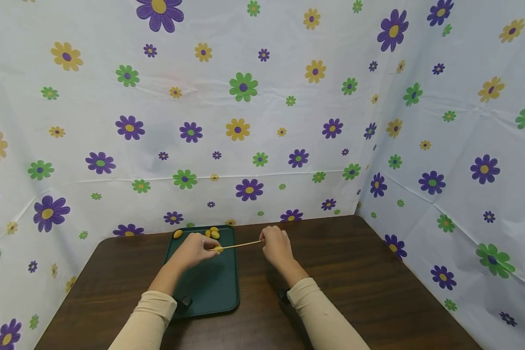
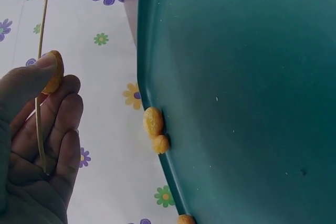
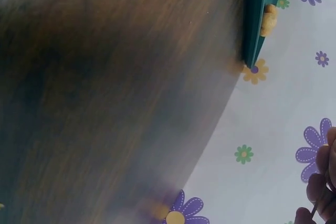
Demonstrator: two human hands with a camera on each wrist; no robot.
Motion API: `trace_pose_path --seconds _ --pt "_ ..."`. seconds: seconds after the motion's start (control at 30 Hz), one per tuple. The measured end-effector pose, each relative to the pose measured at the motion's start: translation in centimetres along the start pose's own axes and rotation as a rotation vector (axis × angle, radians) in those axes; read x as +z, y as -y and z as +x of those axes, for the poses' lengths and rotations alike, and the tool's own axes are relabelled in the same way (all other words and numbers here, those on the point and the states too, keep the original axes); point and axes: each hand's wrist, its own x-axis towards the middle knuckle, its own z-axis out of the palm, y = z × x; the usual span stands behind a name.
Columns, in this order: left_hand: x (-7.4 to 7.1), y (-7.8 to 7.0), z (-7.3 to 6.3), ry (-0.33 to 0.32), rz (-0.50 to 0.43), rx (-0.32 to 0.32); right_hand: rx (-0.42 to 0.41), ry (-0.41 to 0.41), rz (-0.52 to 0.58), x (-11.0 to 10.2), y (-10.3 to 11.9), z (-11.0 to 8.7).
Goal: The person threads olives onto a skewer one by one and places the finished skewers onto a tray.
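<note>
My left hand point(image 1: 196, 250) is raised over the green tray and pinches a small golden-yellow oval piece point(image 2: 55, 74) between thumb and fingers. A thin wooden skewer point(image 1: 242, 244) runs alongside the thumb at that piece, its lower end lying across the curled fingers in the left wrist view. I cannot tell whether the skewer pierces the piece. To the right of the tray, my right hand point(image 1: 276, 245) pinches the skewer's other end. In the right wrist view only the right fingertips point(image 3: 319, 182) show, at the frame's edge.
The tray point(image 1: 214, 287) lies on a dark wooden table point(image 1: 332, 272). At its far rim sit several more yellow pieces point(image 1: 214, 234), one of them point(image 1: 178, 234) in the far left corner. Flower-printed sheets point(image 1: 210, 97) hang behind the table and along its sides.
</note>
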Motion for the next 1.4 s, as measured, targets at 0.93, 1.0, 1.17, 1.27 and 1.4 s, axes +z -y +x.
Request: trace_pose_path --seconds 0.93,1.0,1.17,1.27,1.4 --pt "0.2 -0.4 0.3 0.026 0.03 -0.002 -0.002 0.011 0.015 0.7 0.3 -0.2" --pt "0.2 -0.4 0.3 0.029 0.032 -0.007 -0.003 0.017 0.01 0.7 0.3 -0.2" --pt "0.3 -0.4 0.3 0.033 0.035 -0.009 -0.004 0.034 -0.004 0.9 0.4 -0.2" --pt "0.4 -0.5 0.3 0.033 0.035 -0.006 -0.003 0.041 0.002 0.9 0.4 -0.2" --pt "0.5 -0.5 0.3 0.032 0.035 -0.002 -0.01 0.036 -0.007 0.9 0.5 -0.3"
